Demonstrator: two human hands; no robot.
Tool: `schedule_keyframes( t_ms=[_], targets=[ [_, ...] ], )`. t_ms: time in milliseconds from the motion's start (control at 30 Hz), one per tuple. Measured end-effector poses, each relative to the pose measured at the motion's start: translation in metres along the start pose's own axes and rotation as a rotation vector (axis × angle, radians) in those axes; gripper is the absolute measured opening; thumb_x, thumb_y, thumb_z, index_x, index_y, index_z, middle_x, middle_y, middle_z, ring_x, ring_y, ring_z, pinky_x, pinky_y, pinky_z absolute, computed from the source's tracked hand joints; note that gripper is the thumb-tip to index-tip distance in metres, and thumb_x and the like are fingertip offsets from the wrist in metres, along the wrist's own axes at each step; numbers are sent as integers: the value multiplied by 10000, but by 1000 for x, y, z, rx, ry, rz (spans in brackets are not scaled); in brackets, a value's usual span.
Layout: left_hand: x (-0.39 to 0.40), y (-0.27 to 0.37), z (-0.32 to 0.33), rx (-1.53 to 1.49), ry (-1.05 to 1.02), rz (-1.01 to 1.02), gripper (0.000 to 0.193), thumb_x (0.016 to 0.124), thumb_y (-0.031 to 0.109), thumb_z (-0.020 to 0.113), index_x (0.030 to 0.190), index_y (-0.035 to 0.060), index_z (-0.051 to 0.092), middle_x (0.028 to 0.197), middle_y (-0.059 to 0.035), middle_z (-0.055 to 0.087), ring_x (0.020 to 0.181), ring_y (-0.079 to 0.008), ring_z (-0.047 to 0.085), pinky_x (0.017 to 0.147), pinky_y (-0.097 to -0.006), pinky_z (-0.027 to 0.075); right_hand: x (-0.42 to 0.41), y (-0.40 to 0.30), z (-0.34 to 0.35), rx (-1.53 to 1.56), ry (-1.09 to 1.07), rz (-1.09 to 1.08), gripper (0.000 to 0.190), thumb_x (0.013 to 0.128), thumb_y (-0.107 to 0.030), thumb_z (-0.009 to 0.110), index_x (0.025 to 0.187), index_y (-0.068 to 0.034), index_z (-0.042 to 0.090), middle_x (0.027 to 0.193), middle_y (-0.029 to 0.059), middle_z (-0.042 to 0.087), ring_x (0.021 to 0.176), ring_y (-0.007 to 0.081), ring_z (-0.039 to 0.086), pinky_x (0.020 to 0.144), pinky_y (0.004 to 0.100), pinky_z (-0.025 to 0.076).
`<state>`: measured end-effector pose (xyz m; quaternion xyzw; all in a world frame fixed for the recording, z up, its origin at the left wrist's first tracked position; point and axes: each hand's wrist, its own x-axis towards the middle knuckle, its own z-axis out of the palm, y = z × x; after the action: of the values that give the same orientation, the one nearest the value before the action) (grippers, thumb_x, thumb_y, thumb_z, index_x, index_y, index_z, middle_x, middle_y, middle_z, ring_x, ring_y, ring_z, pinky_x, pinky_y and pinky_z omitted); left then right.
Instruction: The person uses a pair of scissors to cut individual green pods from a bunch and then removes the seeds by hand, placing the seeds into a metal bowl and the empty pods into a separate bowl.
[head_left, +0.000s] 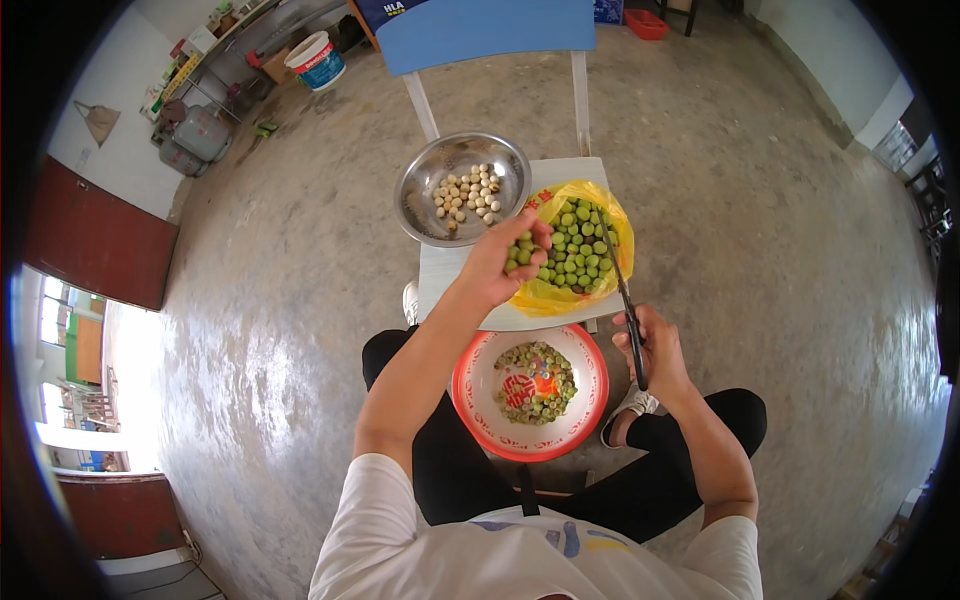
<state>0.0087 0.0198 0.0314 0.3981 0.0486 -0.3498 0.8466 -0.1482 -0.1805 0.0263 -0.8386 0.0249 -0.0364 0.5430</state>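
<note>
Several green lotus seeds (521, 253) lie in my left hand (491, 262), which is curled around them at the left edge of a yellow plastic bag (551, 304). More green seeds (574, 255), a few of them dark, fill the open bag. My right hand (660, 349) grips the black handle of a long narrow-bladed cutting tool (624, 292); whether it is a knife or scissors is unclear. Its tip reaches over the seeds. Pale shelled seeds (469, 191) sit in a stainless steel bowl (412, 206) beyond my left hand. Green shell pieces (532, 409) lie in a red-rimmed basin (469, 427) below.
Bag and bowl rest on the pale seat (442, 281) of a chair with a blue backrest (487, 34). The basin is between my knees. Gas cylinders (201, 135), a paint bucket (316, 64) and a red plastic basket (645, 25) stand farther off on the concrete floor (750, 225).
</note>
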Motion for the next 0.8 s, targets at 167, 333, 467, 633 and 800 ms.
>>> schedule_keyframes(
  t_ms=[167, 333, 467, 633, 800],
  targets=[
    [20, -27, 5, 803, 40, -40, 176, 850, 209, 550, 871, 35, 562, 728, -59, 569, 557, -192, 527, 388, -254, 367, 0, -2, -5, -22, -6, 4, 178, 817, -146, 596, 889, 1, 526, 504, -19, 438, 410, 57, 415, 395, 230, 331],
    [29, -53, -7, 2003, 28, 562, 150, 816, 204, 547, 923, 99, 545, 779, -93, 601, 693, -296, 598, 606, -423, 458, 0, -11, -6, -15, -20, 63, 316, 777, -244, 693, 780, 3, 496, 546, 83, 483, 484, 135, 426, 476, 290, 380],
    [25, -52, 3, 2137, 21, 559, 157, 823, 215, 538, 935, 105, 528, 768, -92, 596, 699, -293, 598, 598, -423, 463, 0, -6, -7, -26, -19, 65, 341, 773, -254, 699, 757, 5, 478, 531, 85, 457, 471, 144, 395, 463, 299, 363],
    [23, -45, -2, 1822, -8, 620, 124, 853, 197, 519, 907, 87, 502, 789, -94, 614, 630, -238, 594, 510, -352, 460, 1, -7, -3, -53, -42, 40, 371, 772, -268, 702, 728, 5, 454, 525, 98, 422, 473, 146, 365, 455, 307, 348],
    [1, 2, 8, 496, -130, 101, 66, 877, 165, 511, 889, 102, 493, 775, -82, 583, 542, -81, 477, 377, -166, 297, -4, -1, -1, -123, -74, -81, 391, 783, -302, 683, 816, 6, 444, 543, 129, 449, 477, 251, 438, 481, 347, 379]
  ],
)
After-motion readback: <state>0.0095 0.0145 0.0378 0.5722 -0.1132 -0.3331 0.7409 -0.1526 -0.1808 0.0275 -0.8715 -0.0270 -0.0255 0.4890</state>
